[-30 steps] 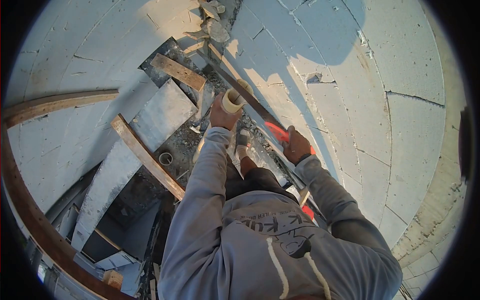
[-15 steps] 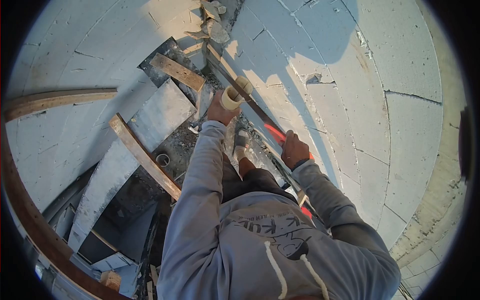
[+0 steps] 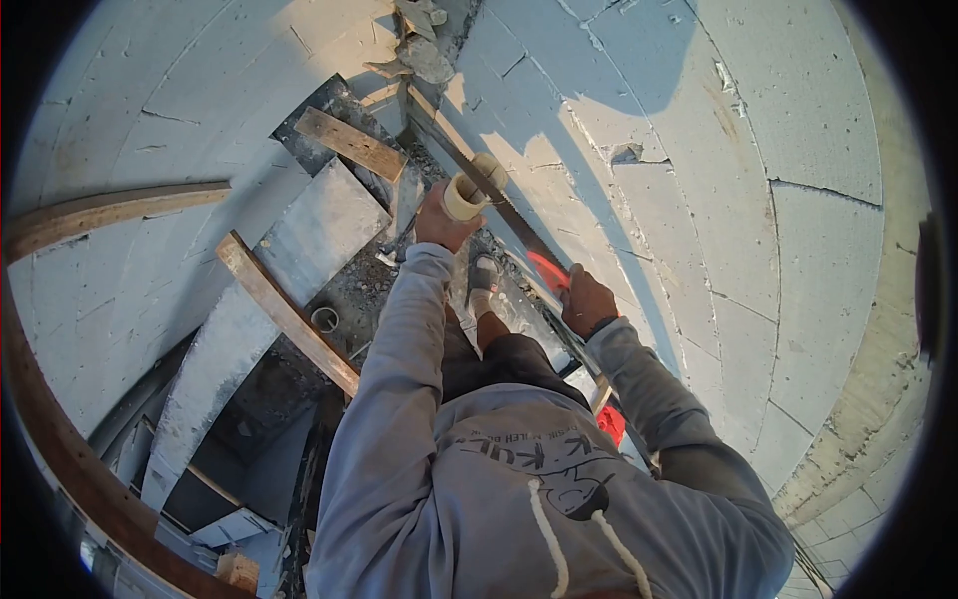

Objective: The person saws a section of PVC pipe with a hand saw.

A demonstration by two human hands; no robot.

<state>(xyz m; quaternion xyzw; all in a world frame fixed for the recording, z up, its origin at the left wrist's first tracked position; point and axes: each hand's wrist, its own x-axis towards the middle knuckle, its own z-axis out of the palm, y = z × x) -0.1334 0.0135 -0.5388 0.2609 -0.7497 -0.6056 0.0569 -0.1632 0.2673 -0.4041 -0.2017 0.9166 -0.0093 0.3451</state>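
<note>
My left hand (image 3: 445, 218) is wrapped round a cream-coloured plastic pipe (image 3: 464, 199), whose open end faces up toward me. Across the pipe lies the long blade of a handsaw (image 3: 514, 222), touching it or just at its cut; the exact depth is hard to see. My right hand (image 3: 589, 301) is closed on the saw's red handle, to the right of and nearer my body than the pipe. The far end of the blade reaches toward the wall corner.
A pale block wall (image 3: 639, 200) rises close on the right. Wooden planks (image 3: 351, 143) and a slanting beam (image 3: 284, 311) stand to the left, beside a grey board (image 3: 324, 222). Rubble covers the floor round my sandalled foot (image 3: 484, 280). A small pipe end (image 3: 324, 319) sticks up from the ground.
The saw and my right hand have shifted very slightly along the blade's line. My left hand still grips the pipe in nearly the same place.
</note>
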